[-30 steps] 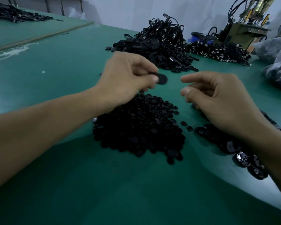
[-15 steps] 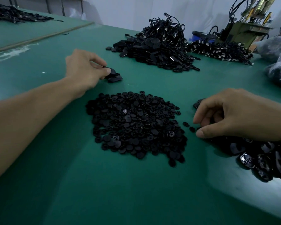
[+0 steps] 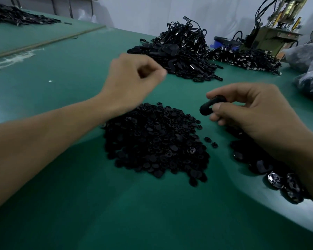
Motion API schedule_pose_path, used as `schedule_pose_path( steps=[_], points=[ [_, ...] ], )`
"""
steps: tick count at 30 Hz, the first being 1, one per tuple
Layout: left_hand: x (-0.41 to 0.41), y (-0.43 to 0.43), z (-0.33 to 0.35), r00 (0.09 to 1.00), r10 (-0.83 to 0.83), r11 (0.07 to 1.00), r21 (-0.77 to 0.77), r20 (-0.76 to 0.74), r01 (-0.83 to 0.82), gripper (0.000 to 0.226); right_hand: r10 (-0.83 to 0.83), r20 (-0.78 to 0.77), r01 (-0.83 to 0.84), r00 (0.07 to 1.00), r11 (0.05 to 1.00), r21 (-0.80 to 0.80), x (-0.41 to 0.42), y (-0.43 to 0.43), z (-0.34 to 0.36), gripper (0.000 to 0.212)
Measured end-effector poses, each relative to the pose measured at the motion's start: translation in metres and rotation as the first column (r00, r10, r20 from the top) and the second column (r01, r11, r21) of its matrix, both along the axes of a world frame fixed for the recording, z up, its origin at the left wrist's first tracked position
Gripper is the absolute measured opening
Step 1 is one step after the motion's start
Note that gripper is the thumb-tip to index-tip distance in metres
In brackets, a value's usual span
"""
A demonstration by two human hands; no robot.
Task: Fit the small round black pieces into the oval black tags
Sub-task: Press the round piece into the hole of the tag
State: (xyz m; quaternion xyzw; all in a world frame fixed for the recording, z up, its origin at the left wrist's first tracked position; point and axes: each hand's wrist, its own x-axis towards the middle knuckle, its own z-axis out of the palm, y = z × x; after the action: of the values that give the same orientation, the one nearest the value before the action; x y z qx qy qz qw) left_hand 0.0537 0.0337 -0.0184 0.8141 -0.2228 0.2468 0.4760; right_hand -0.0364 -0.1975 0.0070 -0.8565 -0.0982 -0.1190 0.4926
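Observation:
A heap of small round black pieces (image 3: 155,141) lies on the green table (image 3: 61,87) in front of me. My right hand (image 3: 251,109) pinches an oval black tag (image 3: 209,106) between thumb and fingers, just right of the heap and above the table. More oval tags (image 3: 257,159) lie under my right wrist. My left hand (image 3: 134,82) hovers beyond the heap, blurred, with its fingers curled toward the thumb and nothing visible in it.
A large mound of black tags with cords (image 3: 179,51) sits at the back centre, and another spread (image 3: 246,58) lies to its right. Plastic bags (image 3: 311,69) lie at the far right. A machine (image 3: 275,33) stands behind the table.
My left hand let go of a tag at the left and swung back toward the middle. My right hand picked an oval tag off the right-hand pile and lifted it.

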Motion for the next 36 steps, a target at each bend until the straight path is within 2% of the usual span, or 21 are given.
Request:
schedule_pose_path(
  steps=[3,6,11,14,21,27,30,32,34,36],
  points=[
    [-0.022,-0.021,0.001,0.967,-0.25,0.968,0.016,-0.058,0.251,0.02,0.037,-0.039,-0.029,0.999,0.982,0.184,0.002,0.003,-0.004,0.014],
    [-0.031,-0.027,0.001,0.921,-0.366,0.93,-0.019,-0.132,0.367,0.014,0.058,-0.047,-0.043,0.997,0.961,0.272,0.003,0.005,-0.004,0.024],
    [-0.03,-0.025,-0.001,0.891,-0.415,0.909,-0.132,-0.182,0.396,0.009,0.095,-0.037,-0.082,0.995,0.961,0.264,0.004,0.01,-0.01,0.012],
    [-0.032,-0.026,-0.001,0.874,-0.442,0.894,-0.186,-0.203,0.409,0.012,0.101,-0.026,-0.093,0.995,0.972,0.217,0.003,0.014,-0.011,0.015],
    [-0.037,-0.027,0.0,0.851,-0.463,0.884,-0.192,-0.246,0.426,0.014,-0.044,0.087,0.034,0.995,0.993,0.116,0.0,0.015,-0.011,0.011],
    [-0.039,-0.028,-0.001,0.877,-0.432,0.901,-0.151,-0.212,0.407,0.026,-0.023,0.153,-0.015,0.988,0.969,0.246,-0.003,0.022,-0.011,0.024],
    [-0.034,-0.026,-0.001,0.9,-0.385,0.92,-0.156,-0.206,0.358,0.021,0.044,0.15,-0.084,0.988,0.959,0.27,-0.003,0.022,-0.01,0.023],
    [-0.03,-0.023,-0.001,0.91,-0.36,0.932,-0.134,-0.208,0.338,0.018,0.036,0.131,-0.061,0.991,0.98,0.188,-0.003,0.02,-0.011,0.022],
    [-0.029,-0.022,-0.002,0.925,-0.331,0.942,-0.127,-0.188,0.311,0.014,-0.006,0.137,0.018,0.991,0.996,-0.082,-0.001,0.016,-0.014,0.017],
    [-0.028,-0.021,-0.002,0.941,-0.296,0.951,-0.145,-0.163,0.274,0.013,0.005,0.119,0.037,0.993,0.935,-0.352,-0.001,0.012,-0.016,0.012]
  ],
)
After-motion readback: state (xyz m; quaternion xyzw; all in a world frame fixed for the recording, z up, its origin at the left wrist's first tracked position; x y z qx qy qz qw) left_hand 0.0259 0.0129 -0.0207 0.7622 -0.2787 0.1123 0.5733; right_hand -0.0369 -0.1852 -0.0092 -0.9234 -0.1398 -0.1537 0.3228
